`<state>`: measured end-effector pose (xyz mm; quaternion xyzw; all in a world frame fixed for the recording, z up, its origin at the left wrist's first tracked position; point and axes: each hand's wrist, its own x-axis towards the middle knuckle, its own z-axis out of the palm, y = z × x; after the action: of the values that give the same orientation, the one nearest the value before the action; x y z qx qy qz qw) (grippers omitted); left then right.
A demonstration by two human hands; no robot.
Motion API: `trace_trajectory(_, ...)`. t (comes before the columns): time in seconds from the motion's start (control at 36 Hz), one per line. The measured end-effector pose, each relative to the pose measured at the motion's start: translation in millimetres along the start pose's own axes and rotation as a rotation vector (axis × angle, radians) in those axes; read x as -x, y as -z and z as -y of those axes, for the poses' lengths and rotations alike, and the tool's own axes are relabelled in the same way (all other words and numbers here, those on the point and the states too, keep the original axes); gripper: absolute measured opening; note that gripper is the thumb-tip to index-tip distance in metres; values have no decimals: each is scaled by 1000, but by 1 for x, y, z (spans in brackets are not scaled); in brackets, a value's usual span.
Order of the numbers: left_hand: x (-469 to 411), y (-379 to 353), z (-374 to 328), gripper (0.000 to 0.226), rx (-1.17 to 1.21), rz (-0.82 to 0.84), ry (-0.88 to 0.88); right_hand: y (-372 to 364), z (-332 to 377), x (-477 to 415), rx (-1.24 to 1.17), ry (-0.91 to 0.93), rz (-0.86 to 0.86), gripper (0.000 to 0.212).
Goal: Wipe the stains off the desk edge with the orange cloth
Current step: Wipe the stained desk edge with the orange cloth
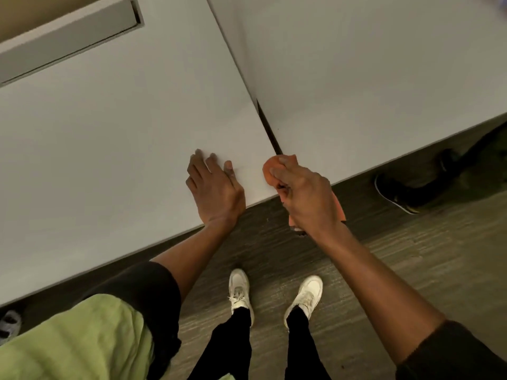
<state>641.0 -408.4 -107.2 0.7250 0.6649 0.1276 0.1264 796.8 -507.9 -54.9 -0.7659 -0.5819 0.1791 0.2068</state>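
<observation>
Two white desks meet at a dark gap (270,130) that runs toward me. My right hand (307,196) is shut on the orange cloth (270,171), pressing a bunched part of it against the front edge of the desks right where the gap ends. More of the cloth hangs below my palm. My left hand (215,187) lies flat, fingers spread, on the left desk (109,138) just beside its front edge, a short way left of the cloth. No stains are clear enough to make out.
The right desk (370,78) stretches to the right. A recessed cable slot (82,37) lies at the far left of the left desk. Under the right desk rests another person's dark shoe (395,193). My white shoes (240,292) stand on grey carpet.
</observation>
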Motion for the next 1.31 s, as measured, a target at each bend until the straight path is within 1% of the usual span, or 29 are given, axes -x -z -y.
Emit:
trace_trajectory(0.08,1,4,-2,53,32,25,6,-2,16,20,60,-44,17,60)
trace_trajectory(0.17,1,9,-1,54,85,63,11,-5,37,34,202,-69,74,71)
trace_trajectory(0.22,0,12,1,53,138,84,12,-8,51,40,300,-87,80,75)
trace_trajectory(0.36,-4,26,19,51,291,140,-19,-21,87,43,448,-149,133,91)
trace_trajectory(0.42,-7,33,34,48,328,184,-79,-29,101,44,475,-168,120,86)
trace_trajectory(0.47,-11,39,54,47,343,248,-155,-38,118,46,478,-181,120,85)
trace_trajectory(0.61,-24,57,102,51,220,411,-418,-58,155,51,461,-178,151,93)
trace_trajectory(0.67,-28,66,116,53,164,479,-497,-64,167,54,460,-165,171,96)
trace_trajectory(0.75,-31,80,129,56,106,533,-582,-72,179,60,436,-125,218,105)
trace_trajectory(0.81,-30,88,136,55,107,543,-595,-74,182,63,406,-95,225,111)
trace_trajectory(0.83,-29,92,139,52,121,542,-590,-74,184,65,390,-75,225,110)
trace_trajectory(0.92,-20,102,148,46,218,549,-513,-69,191,71,302,-22,227,88)
trace_trajectory(0.97,-14,107,153,41,288,550,-450,-65,192,75,174,-25,213,69)
trace_trajectory(1.03,-7,114,158,34,357,526,-409,-63,196,78,-21,-100,178,57)
trace_trajectory(1.08,-1,125,159,26,430,526,-334,-64,200,81,-216,-213,134,58)
trace_trajectory(1.14,4,134,161,21,531,541,-239,-67,201,83,-361,-299,64,58)
trace_trajectory(1.17,7,140,162,24,592,551,-194,-68,203,84,-432,-325,30,57)
trace_trajectory(1.25,14,156,163,44,796,619,-46,-61,210,89,-619,-357,-20,59)
trace_trajectory(1.31,19,166,163,51,882,645,14,-57,213,91,-694,-355,-49,60)
